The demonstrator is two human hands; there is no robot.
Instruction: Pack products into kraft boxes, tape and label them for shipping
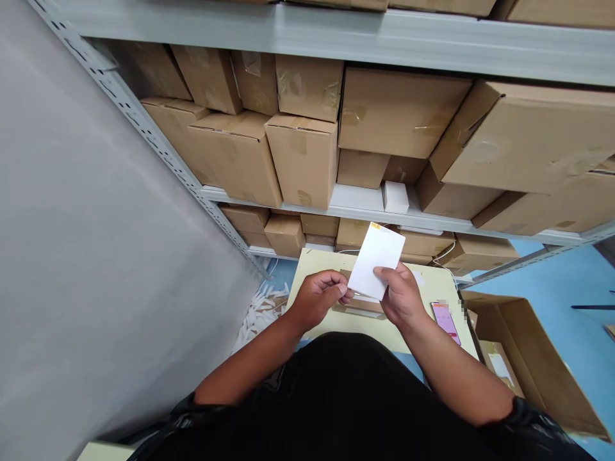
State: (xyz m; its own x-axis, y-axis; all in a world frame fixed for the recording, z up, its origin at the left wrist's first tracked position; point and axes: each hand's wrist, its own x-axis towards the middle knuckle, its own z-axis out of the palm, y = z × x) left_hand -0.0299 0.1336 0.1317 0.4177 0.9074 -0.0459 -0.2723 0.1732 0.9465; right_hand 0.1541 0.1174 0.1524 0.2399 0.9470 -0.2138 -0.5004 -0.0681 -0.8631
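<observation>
The person in black works at a pale yellow counter [314, 266], and the white packet [377, 253] is up in the air over the middle of it. The right hand [400, 293] has hold of it: that grip is closed firmly enough around the packet's right edge, thumb flat on the face, fingers behind. A small yellow-orange mark shows at the packet's top corner. The left hand [323, 294] is also above the counter, at the packet's lower left corner. Its grip is nearly closed, thumb and fingertips drawn together, though I cannot tell whether they pinch the corner or only meet beside it.

On the counter, below both hands, lies a cardboard box [360, 308], partly hidden by them. Towards the counter's right edge a phone [445, 322] lies with its pink screen lit. Just right of the counter a big open carton [538, 358] has smaller boxes inside. Left of the counter white strips [257, 320] lie in a loose heap, near the grey wall [120, 224]. Beyond the counter rises a metal rack [358, 200] packed with brown cartons [302, 160], a little white box [395, 197] among them.
</observation>
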